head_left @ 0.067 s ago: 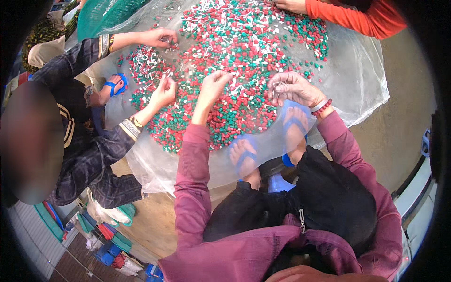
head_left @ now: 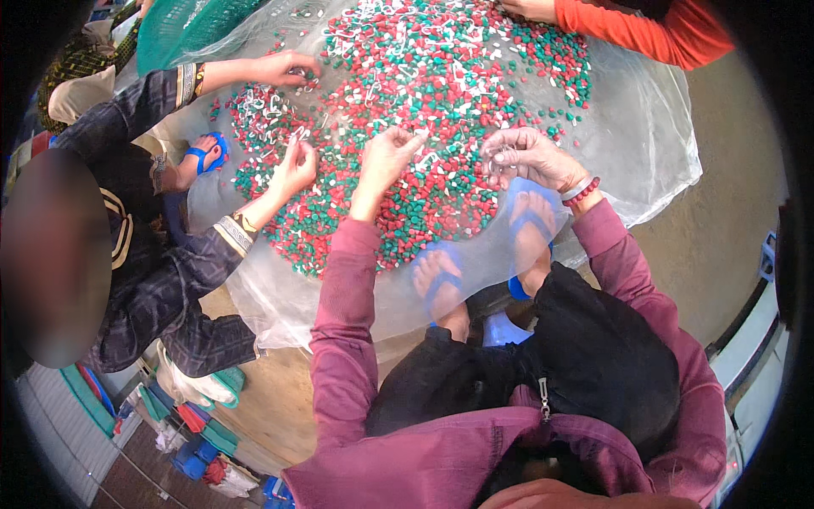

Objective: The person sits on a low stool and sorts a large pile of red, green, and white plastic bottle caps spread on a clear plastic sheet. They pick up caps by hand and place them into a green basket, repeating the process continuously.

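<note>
My left hand (head_left: pixel 386 163) is over the pile of small red, green and white plastic pieces (head_left: pixel 432 191). Its thumb and forefinger pinch a small white piece (head_left: pixel 423 134). To its right, my right hand (head_left: pixel 532 159), with a red bead bracelet (head_left: pixel 581 192) at the wrist, is curled closed at the pile's edge. Something thin and pale shows at its fingertips, too small to make out. White hook-shaped clips (head_left: pixel 458 78) lie among the pieces, which rest on a clear plastic sheet (head_left: pixel 649 140).
At the left, a co-worker's hands (head_left: pixel 294 167) pick over the same pile. Another person's orange sleeve (head_left: pixel 644 36) reaches in at the top right. A green mesh basket (head_left: pixel 182 34) stands at the far left. My feet in blue sandals (head_left: pixel 441 276) are under the sheet's near edge.
My left hand has shifted very slightly to the right, still pinching the white piece. My right hand stays about where it was.
</note>
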A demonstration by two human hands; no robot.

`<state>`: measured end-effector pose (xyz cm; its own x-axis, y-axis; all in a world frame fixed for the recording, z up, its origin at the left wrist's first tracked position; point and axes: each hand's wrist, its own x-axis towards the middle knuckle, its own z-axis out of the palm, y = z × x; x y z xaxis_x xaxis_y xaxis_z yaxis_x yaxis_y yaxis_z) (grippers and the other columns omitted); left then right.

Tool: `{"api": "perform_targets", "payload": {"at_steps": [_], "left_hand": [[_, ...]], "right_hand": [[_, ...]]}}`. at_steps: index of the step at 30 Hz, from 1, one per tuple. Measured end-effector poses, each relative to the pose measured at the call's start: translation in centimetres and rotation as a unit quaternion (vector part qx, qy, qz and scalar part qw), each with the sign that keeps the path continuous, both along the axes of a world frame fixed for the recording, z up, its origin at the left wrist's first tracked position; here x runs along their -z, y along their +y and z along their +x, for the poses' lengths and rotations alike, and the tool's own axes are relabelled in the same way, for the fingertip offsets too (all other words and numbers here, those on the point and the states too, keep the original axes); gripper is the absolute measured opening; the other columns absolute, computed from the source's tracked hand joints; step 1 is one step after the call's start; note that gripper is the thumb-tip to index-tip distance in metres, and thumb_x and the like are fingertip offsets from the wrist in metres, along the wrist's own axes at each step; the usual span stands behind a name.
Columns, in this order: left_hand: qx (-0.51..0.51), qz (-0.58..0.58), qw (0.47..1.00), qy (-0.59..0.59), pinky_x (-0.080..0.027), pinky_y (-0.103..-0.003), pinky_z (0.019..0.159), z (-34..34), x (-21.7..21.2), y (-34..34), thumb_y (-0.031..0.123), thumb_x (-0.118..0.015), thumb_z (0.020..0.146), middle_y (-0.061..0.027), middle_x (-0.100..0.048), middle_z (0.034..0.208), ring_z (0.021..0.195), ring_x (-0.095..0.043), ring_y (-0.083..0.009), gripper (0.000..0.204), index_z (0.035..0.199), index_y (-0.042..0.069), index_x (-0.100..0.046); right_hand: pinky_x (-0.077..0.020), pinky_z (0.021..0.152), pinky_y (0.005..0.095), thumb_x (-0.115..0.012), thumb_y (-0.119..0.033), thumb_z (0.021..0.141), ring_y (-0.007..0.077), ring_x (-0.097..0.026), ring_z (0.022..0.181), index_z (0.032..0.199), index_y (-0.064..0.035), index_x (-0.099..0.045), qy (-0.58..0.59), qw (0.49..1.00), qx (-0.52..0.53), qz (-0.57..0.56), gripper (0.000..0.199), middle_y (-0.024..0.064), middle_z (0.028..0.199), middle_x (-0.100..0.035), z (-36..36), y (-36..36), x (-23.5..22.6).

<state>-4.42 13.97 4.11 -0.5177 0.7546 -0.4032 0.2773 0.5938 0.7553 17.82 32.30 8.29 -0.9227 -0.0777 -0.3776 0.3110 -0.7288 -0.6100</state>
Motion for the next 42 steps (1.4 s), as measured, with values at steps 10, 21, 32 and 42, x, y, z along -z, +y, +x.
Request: {"api": "perform_targets", "payload": {"at_steps": [10, 21, 32, 42], "left_hand": [[0.058, -0.059, 0.982, 0.171, -0.05, -0.038, 0.064, -1.9, -0.6, 1.2, 0.029, -0.069, 0.085, -0.0115, -0.068, 0.071, 0.067, -0.067, -0.0211, 0.026, 0.089, 0.003, -0.069], [-0.116, 0.284, 0.76, -0.573, -0.036, -0.022, 0.045, 0.4, -8.1, -3.9, 0.012, -0.046, 0.084, -0.0083, -0.052, 0.084, 0.068, -0.05, -0.0148, 0.015, 0.092, 0.001, -0.053], [0.065, 0.033, 0.982, 0.176, -0.051, -0.039, 0.067, 3.5, -0.6, -1.5, 0.025, -0.07, 0.084, -0.0124, -0.067, 0.082, 0.075, -0.066, -0.0255, 0.022, 0.089, 0.004, -0.067], [0.083, -0.054, 0.983, 0.152, -0.052, -0.037, 0.066, 3.1, 0.0, -1.3, 0.022, -0.069, 0.08, -0.0109, -0.069, 0.077, 0.073, -0.068, -0.0263, 0.018, 0.087, 0.007, -0.07]], "right_hand": [[-0.0427, 0.049, 0.0232, -0.055, -0.032, 0.097, 0.0125, -0.05, 0.066, 0.087, -0.0068, -0.049, 0.137, 0.969, 0.156, -0.131, 0.028, 0.0013, 0.073, -0.045, 0.4, 1.6, 0.2], [-0.0507, 0.066, 0.0493, -0.065, -0.032, 0.083, 0.04, -0.065, 0.077, 0.085, -0.0021, -0.062, -0.094, 0.644, -0.11, 0.751, 0.03, 0.0203, 0.082, -0.066, -5.6, -0.4, 7.9], [-0.0443, 0.044, 0.0243, -0.061, -0.021, 0.086, 0.0178, -0.061, 0.065, 0.079, -0.0058, -0.052, -0.041, 0.998, 0.034, -0.031, 0.018, 0.005, 0.08, -0.06, -0.9, -0.2, 4.2], [-0.0364, 0.041, 0.0193, -0.061, -0.016, 0.092, 0.0063, -0.053, 0.062, 0.095, -0.0098, -0.054, 0.013, 0.998, 0.058, -0.02, 0.01, 0.0014, 0.08, -0.058, -2.0, 0.6, 2.1]]}}
